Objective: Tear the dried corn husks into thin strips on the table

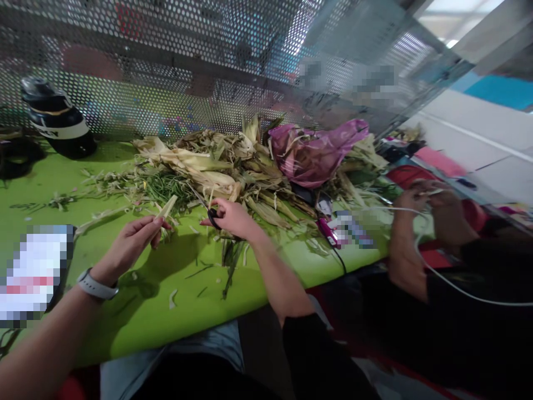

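My left hand (pixel 133 241), with a white watch on its wrist, pinches a pale strip of corn husk (pixel 166 208) above the green table (pixel 125 311). My right hand (pixel 233 218) grips black-handled scissors (pixel 207 208), whose blades point up and left toward the husk strip. Just beyond both hands lies a big pile of corn husks and green leaves (pixel 216 166). Cut scraps lie on the table under my hands.
A purple plastic bag (pixel 312 153) rests on the pile. A black and white helmet (pixel 58 119) sits at the back left before a perforated metal screen (pixel 187 66). At the right, another person's hands (pixel 428 211) handle a white cable. A pink tool (pixel 327 230) lies near them.
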The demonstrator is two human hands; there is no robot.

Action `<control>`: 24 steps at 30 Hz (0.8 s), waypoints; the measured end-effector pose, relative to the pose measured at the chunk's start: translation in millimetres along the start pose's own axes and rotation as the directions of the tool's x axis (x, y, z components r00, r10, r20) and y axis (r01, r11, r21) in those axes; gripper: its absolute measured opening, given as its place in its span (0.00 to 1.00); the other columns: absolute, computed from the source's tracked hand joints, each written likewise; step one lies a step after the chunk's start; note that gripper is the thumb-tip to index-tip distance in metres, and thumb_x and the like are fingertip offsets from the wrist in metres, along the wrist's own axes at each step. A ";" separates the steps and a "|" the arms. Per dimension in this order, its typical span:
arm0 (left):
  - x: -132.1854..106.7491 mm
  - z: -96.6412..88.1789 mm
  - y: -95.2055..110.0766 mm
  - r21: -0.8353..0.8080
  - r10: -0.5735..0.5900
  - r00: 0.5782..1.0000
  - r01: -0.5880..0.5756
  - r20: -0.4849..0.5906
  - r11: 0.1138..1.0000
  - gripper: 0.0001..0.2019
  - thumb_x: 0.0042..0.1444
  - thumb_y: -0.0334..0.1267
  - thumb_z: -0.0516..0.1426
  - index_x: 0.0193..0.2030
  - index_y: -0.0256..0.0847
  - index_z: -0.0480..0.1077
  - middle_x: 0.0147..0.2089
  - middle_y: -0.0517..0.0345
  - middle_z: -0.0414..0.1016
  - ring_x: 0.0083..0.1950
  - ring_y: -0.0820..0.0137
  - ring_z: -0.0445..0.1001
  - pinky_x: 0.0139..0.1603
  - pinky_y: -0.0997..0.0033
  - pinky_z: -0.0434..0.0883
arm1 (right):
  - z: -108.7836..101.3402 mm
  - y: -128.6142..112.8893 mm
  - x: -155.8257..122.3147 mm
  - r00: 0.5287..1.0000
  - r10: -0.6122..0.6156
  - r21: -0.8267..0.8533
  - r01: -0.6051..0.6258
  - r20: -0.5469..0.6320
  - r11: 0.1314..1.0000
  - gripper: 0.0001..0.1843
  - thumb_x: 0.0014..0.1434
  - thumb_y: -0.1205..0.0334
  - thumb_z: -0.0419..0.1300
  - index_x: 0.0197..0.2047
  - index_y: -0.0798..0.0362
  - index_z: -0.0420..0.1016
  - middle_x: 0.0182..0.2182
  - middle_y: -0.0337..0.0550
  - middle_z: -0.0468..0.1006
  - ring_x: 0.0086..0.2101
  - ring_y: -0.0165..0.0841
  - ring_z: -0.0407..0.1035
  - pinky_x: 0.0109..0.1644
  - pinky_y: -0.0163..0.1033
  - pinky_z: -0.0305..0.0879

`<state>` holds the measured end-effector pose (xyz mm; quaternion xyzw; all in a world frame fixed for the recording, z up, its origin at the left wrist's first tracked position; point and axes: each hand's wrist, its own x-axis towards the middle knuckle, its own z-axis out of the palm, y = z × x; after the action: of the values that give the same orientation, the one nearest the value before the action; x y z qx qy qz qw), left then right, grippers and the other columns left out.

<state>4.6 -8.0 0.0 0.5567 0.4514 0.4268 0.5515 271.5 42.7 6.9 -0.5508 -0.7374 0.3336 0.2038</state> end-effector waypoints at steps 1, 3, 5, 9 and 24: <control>0.8 0.3 0.1 -0.017 0.016 1.000 -0.017 -0.020 1.000 0.15 0.59 0.48 0.59 0.35 0.38 0.79 0.23 0.59 0.69 0.28 0.71 0.65 0.30 0.72 0.63 | -0.2 2.6 2.2 0.999 0.021 -0.120 -0.025 -0.032 0.992 0.32 0.47 0.42 0.69 0.49 0.51 0.70 0.26 0.36 0.72 0.26 0.30 0.65 0.30 0.33 0.54; 1.9 0.5 0.7 -0.043 0.008 1.000 -0.010 -0.029 0.999 0.16 0.60 0.48 0.58 0.36 0.37 0.79 0.27 0.57 0.72 0.30 0.69 0.67 0.33 0.70 0.65 | 1.6 7.0 6.0 0.997 0.037 -0.317 -0.057 -0.071 0.947 0.32 0.47 0.44 0.70 0.50 0.51 0.71 0.35 0.43 0.76 0.32 0.34 0.69 0.32 0.34 0.56; 2.2 0.3 1.1 -0.053 -0.011 1.000 0.009 -0.026 0.999 0.17 0.61 0.47 0.56 0.38 0.36 0.79 0.28 0.56 0.73 0.31 0.70 0.68 0.34 0.70 0.65 | 6.0 9.8 8.8 0.992 0.042 -0.453 -0.091 -0.117 0.887 0.27 0.49 0.45 0.69 0.46 0.52 0.72 0.41 0.47 0.77 0.36 0.36 0.71 0.34 0.35 0.58; 0.4 1.6 -1.1 -0.069 -0.024 1.000 0.024 -0.005 0.997 0.16 0.63 0.46 0.55 0.41 0.35 0.78 0.27 0.59 0.70 0.29 0.73 0.66 0.32 0.72 0.63 | 14.4 14.6 13.5 0.985 0.111 -0.485 -0.162 -0.132 0.859 0.21 0.52 0.49 0.67 0.45 0.52 0.74 0.36 0.44 0.79 0.37 0.37 0.72 0.35 0.35 0.59; -2.0 12.4 -13.1 0.173 0.204 0.979 -0.202 0.008 0.964 0.13 0.58 0.47 0.60 0.37 0.38 0.72 0.31 0.57 0.75 0.30 0.72 0.72 0.32 0.74 0.70 | 54.5 -54.7 8.1 0.988 -0.136 0.381 0.154 -0.072 0.912 0.22 0.47 0.46 0.69 0.32 0.53 0.65 0.27 0.34 0.68 0.27 0.25 0.63 0.29 0.32 0.61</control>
<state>15.8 -13.0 -13.4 0.6439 0.4300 0.4427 0.4522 195.6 26.4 7.7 -0.4509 -0.6917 0.4436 0.3484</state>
